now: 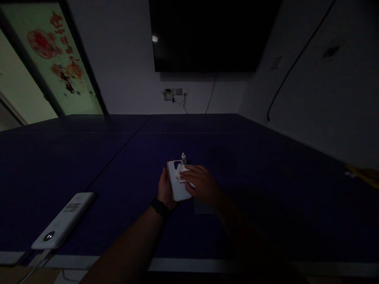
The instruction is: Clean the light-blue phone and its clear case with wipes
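A pale phone case (180, 192) with a camera cutout at its top and a darker rim is held up over the table. My left hand (166, 187), with a dark band on its wrist, grips the case along its left side and from beneath. Between the fingers of my right hand (201, 183) is a white wipe (179, 172), pressed against the upper part of the case. Just behind the case stands a small bottle with a white cap (183, 157). Partly hidden under my right hand, a dark flat rectangular thing (203, 208) lies on the table.
The dark blue table (124, 221) has white lines and a seam. A white power bank (63, 221) with a cable lies at the near left. A large dark screen (213, 35) hangs on the far wall above sockets (177, 92). Something yellow (367, 175) sits at the right edge.
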Tool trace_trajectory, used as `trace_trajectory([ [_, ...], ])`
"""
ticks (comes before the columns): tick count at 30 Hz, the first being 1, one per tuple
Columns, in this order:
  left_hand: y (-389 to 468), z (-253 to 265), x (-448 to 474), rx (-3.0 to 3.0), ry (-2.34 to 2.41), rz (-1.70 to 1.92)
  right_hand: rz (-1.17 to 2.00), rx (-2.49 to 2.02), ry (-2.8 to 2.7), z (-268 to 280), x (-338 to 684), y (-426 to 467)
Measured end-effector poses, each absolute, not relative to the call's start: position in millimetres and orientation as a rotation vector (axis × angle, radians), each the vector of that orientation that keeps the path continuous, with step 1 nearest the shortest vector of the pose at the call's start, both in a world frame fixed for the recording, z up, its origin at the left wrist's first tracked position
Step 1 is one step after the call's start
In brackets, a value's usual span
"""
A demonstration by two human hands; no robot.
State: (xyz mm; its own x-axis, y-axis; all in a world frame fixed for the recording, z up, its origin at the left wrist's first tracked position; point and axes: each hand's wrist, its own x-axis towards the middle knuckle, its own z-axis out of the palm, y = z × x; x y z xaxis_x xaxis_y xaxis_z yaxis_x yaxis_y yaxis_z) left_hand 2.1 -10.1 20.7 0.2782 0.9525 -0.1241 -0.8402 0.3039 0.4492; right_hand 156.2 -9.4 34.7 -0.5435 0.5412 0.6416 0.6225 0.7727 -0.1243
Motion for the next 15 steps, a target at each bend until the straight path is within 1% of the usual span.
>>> trace_trajectory([
  [3, -11.0, 21.9, 2.2, 0.378, 0.388, 1.193, -0.249, -0.95, -2.229, 34.5, 155.6, -7.5],
  [8, -11.7, 24.2, 2.2, 0.363, 0.4, 1.236, -0.203, -0.765, -2.323, 33.1, 160.6, -6.0],
  [13, -13.4, 29.7, 1.6, 0.368, 0.462, 1.203, -0.264, -0.928, -2.27, 38.3, 162.2, -9.1],
  [15, -13.4, 30.8, 1.6, 0.348, 0.502, 1.208, -0.247, -0.926, -2.318, 40.1, 160.3, -11.9],
])
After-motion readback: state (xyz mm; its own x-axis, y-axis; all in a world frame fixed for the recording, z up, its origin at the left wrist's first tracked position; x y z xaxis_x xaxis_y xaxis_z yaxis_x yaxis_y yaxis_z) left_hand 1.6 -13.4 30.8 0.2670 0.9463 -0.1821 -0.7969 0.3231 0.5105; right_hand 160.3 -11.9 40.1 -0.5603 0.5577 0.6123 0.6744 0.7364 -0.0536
